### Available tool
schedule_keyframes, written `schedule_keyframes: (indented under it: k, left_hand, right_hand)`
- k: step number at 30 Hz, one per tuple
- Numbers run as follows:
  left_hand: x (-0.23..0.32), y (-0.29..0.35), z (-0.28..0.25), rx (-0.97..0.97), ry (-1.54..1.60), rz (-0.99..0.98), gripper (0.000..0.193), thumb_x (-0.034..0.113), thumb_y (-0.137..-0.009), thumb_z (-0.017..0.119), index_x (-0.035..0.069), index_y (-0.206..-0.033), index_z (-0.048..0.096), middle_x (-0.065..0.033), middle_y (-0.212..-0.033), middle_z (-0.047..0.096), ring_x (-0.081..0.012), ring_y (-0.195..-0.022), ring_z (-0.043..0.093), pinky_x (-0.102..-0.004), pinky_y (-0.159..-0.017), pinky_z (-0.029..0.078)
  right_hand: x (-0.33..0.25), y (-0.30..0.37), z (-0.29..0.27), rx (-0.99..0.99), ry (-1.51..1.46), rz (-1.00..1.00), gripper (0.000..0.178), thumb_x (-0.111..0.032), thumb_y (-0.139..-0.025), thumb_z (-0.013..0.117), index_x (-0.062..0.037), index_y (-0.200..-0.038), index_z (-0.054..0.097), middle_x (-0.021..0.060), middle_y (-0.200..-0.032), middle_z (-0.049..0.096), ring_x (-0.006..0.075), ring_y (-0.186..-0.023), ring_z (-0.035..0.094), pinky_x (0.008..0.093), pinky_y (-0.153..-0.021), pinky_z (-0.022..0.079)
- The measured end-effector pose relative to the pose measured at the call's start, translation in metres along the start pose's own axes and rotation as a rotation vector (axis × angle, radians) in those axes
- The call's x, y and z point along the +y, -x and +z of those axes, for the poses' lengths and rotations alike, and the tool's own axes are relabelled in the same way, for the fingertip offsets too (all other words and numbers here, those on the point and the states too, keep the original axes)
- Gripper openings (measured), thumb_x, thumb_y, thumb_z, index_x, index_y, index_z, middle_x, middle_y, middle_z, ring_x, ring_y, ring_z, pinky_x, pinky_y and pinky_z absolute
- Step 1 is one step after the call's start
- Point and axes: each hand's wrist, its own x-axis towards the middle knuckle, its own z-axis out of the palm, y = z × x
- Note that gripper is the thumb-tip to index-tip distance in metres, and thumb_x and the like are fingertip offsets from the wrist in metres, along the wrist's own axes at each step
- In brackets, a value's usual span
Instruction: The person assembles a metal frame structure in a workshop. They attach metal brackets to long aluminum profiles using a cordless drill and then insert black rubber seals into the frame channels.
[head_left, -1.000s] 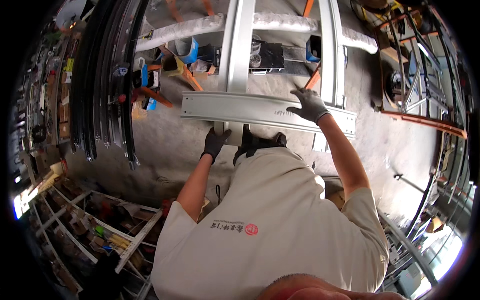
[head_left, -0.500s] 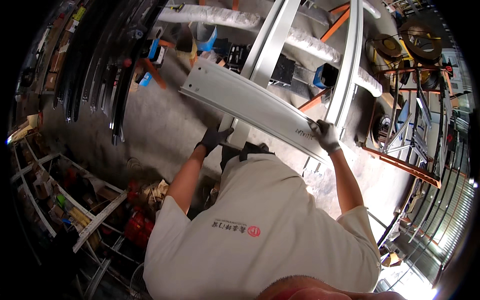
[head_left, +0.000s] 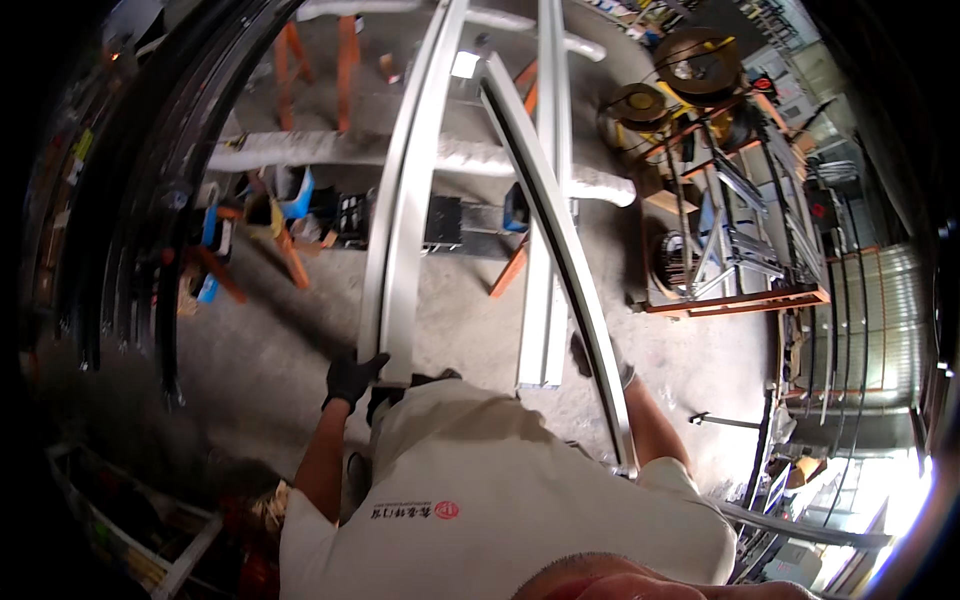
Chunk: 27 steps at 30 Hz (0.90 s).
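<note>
A long white metal profile [head_left: 562,235] is held on edge at a slant by my right hand [head_left: 617,362], in a grey and dark glove. It hides part of the hand; fingertips show on its left side. Its near end reaches my right forearm, and its far end overlaps a second white profile [head_left: 536,345] behind it. My left hand [head_left: 352,380], in a black glove, is closed at the near end of another long white profile [head_left: 403,300], thumb against the edge. That profile runs away from me across wrapped supports.
Wrapped white crossbars [head_left: 300,150] on orange legs [head_left: 287,255] stand ahead. Dark profiles [head_left: 180,230] hang over the left side. An orange-framed rack [head_left: 735,300] with metal pieces and reels [head_left: 697,62] is at right. Blue bins [head_left: 295,195] sit beneath the supports.
The right-hand profile has swung from lying crosswise, broad face up, to pointing away from me on edge. The view has shifted, and my left hand remains at the left profile's near end.
</note>
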Motion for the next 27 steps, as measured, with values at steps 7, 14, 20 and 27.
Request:
schedule_keyframes:
  k: [7, 14, 20, 27]
  left_hand:
    - [0.041, 0.018, 0.017, 0.147, -0.472, -0.027, 0.071, 0.070, -0.067, 0.080, 0.001, -0.084, 0.077, -0.0222, -0.081, 0.073, -0.0394, -0.082, 0.072, -0.0481, -0.073, 0.056]
    - [0.045, 0.032, 0.034, 0.232, -0.621, 0.062, 0.066, 0.069, -0.072, 0.076, 0.004, -0.080, 0.076, -0.0215, -0.079, 0.071, -0.0412, -0.080, 0.070, -0.0496, -0.070, 0.054]
    - [0.068, 0.045, 0.040, 0.199, -0.640, 0.170, 0.056, 0.060, -0.082, 0.071, 0.004, -0.082, 0.071, -0.0223, -0.079, 0.070, -0.0408, -0.079, 0.070, -0.0506, -0.069, 0.054]
    - [0.031, 0.030, 0.067, 0.252, -0.504, 0.382, 0.055, 0.045, -0.092, 0.064, 0.001, -0.125, 0.062, -0.0285, -0.098, 0.071, -0.0469, -0.093, 0.069, -0.0534, -0.084, 0.055]
  right_hand:
    - [0.026, 0.044, 0.053, -0.191, -0.102, -0.042, 0.043, -0.051, -0.101, 0.054, -0.0135, -0.082, 0.046, -0.0024, -0.064, 0.036, 0.0114, -0.052, 0.034, 0.0266, -0.049, 0.030]
    - [0.049, 0.039, 0.039, -0.230, -0.322, -0.036, 0.038, -0.048, -0.102, 0.051, -0.0146, -0.084, 0.047, -0.0027, -0.067, 0.037, 0.0112, -0.055, 0.035, 0.0269, -0.051, 0.029]
    - [0.073, 0.038, 0.014, -0.208, -0.256, -0.106, 0.044, -0.052, -0.102, 0.051, -0.0147, -0.080, 0.043, -0.0017, -0.062, 0.033, 0.0131, -0.049, 0.031, 0.0287, -0.048, 0.029]
    - [0.077, 0.027, -0.010, -0.301, -0.280, -0.129, 0.045, -0.054, -0.101, 0.049, -0.0120, -0.085, 0.046, -0.0004, -0.064, 0.036, 0.0142, -0.053, 0.034, 0.0292, -0.051, 0.031]
